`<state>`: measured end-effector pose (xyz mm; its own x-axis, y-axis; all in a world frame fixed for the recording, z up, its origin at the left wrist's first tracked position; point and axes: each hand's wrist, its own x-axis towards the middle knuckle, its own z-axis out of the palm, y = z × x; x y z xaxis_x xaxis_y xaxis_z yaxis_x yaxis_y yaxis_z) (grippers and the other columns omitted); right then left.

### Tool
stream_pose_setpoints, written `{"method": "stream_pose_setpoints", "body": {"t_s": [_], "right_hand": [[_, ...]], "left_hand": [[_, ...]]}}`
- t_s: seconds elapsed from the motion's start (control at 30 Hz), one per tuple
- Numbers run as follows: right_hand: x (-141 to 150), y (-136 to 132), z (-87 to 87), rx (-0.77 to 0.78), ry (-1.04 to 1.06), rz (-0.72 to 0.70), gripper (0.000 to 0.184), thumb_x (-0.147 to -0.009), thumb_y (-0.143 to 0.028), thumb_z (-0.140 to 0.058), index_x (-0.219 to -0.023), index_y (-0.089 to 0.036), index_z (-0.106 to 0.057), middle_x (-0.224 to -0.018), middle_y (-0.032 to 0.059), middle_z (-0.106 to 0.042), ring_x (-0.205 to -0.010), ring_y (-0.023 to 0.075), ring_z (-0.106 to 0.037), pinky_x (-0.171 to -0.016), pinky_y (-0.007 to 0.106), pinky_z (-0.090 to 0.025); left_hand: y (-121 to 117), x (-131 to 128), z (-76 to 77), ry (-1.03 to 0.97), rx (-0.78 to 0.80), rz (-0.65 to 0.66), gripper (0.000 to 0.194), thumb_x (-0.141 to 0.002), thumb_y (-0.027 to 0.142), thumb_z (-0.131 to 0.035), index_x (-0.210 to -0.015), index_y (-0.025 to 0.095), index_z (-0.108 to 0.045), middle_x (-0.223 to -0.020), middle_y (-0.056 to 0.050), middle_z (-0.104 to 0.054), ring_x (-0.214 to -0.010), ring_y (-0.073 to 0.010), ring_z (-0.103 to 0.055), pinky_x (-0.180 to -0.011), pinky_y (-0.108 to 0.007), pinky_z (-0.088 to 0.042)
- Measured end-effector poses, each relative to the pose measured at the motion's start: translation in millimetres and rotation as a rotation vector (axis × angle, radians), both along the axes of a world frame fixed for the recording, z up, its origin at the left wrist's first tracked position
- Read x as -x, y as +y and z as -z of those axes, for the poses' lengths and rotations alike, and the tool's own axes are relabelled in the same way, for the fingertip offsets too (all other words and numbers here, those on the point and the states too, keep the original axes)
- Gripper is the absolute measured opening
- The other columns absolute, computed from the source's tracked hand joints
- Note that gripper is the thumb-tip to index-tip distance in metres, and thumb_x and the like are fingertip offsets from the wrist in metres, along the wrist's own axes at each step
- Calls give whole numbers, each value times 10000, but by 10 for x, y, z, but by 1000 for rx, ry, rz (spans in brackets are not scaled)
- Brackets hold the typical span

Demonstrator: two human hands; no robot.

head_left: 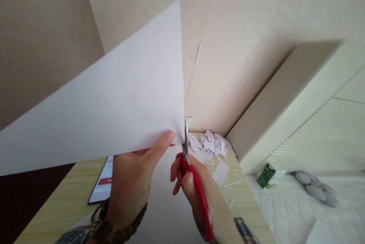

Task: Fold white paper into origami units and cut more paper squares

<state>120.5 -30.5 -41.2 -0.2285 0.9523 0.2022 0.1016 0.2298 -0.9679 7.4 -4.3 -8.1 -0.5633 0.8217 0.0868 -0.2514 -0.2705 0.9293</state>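
A large white sheet of paper (119,95) is held up by my left hand (137,171), its thumb pressed on the front near the lower right corner and the other fingers behind. My right hand (196,187) grips red-handled scissors (202,202). Their metal blades point upward and lie at the right edge of the sheet, close to that corner. Whether the blades are fully closed is hard to make out. Below my hands, more white paper (165,213) lies on the wooden table.
Folded white paper pieces (211,143) are heaped at the table's far right corner. Paper strips (232,184) and a small paper rectangle (220,173) lie nearby. A phone (102,183) rests left of my left hand. Beyond the table's right edge (258,202) are a green-and-white box (266,175) and grey rounded objects (313,187).
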Motion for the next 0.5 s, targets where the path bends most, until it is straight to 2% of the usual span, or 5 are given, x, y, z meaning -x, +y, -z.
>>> {"method": "stream_pose_setpoints", "body": {"t_s": [0.13,0.3,0.5], "right_hand": [[-3,-7,-10,-22,-8,14,675,-828,-860,-372,-733,-210,-526,-679,-8,-550,-599,137,-484,-561,272,-405],[4,8,78,-57,11,12,614,-871,-797,-404,-721,-213,-519,-653,-17,-527,-564,125,-453,-533,262,-394],[13,0,122,-44,29,0,635,-855,-822,-399,-725,-213,-521,-656,-18,-527,-562,122,-455,-520,254,-392]], "left_hand": [[-1,-10,3,-12,-19,-5,216,-557,196,-873,-690,223,-704,-735,31,-782,-803,-191,-758,-773,-212,-614],[-19,4,19,-4,-24,13,203,-582,168,-879,-673,218,-706,-742,33,-787,-804,-177,-757,-777,-193,-602],[-15,-6,-8,11,-30,-27,193,-565,156,-871,-645,220,-708,-709,43,-774,-762,-172,-750,-731,-188,-608]]}}
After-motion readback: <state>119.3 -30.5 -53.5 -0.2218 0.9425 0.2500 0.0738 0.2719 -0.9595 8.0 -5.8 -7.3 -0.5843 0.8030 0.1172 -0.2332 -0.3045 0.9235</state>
